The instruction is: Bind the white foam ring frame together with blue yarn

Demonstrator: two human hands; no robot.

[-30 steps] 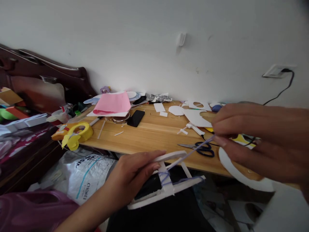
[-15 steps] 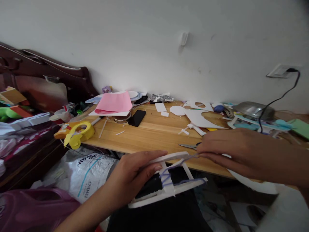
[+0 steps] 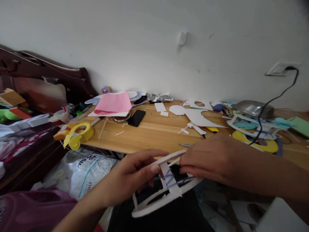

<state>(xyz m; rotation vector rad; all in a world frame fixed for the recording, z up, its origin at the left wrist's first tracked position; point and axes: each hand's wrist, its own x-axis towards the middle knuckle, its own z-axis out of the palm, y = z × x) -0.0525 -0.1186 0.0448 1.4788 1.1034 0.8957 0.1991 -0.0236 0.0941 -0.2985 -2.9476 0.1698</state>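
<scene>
My left hand (image 3: 142, 172) grips a white curved frame (image 3: 156, 206) by its upper rail, thumb on the near side. A white crosspiece (image 3: 168, 172) joins the rails, with purple yarn (image 3: 170, 181) wound over it in a zigzag. At the frame's right end, my right hand (image 3: 205, 159) has its fingers pinched together; what lies between them is hidden, though the yarn runs that way. Just beyond that hand, the blades of a pair of scissors (image 3: 185, 145) show on the wooden table (image 3: 145, 140). A white glue gun (image 3: 196, 129) lies farther back.
Behind lie a black phone (image 3: 136, 118), pink sheet (image 3: 113, 103) and white paper cutouts (image 3: 201, 117). Yellow ring-shaped pieces (image 3: 83, 131) sit at the table's left. A similar white frame (image 3: 253, 127) stands at right, near a black cord (image 3: 272, 100) plugged into the wall.
My right hand has moved left and down, from pulling the yarn out to the frame's right end. The frame has tilted and shifted slightly downward in my left hand.
</scene>
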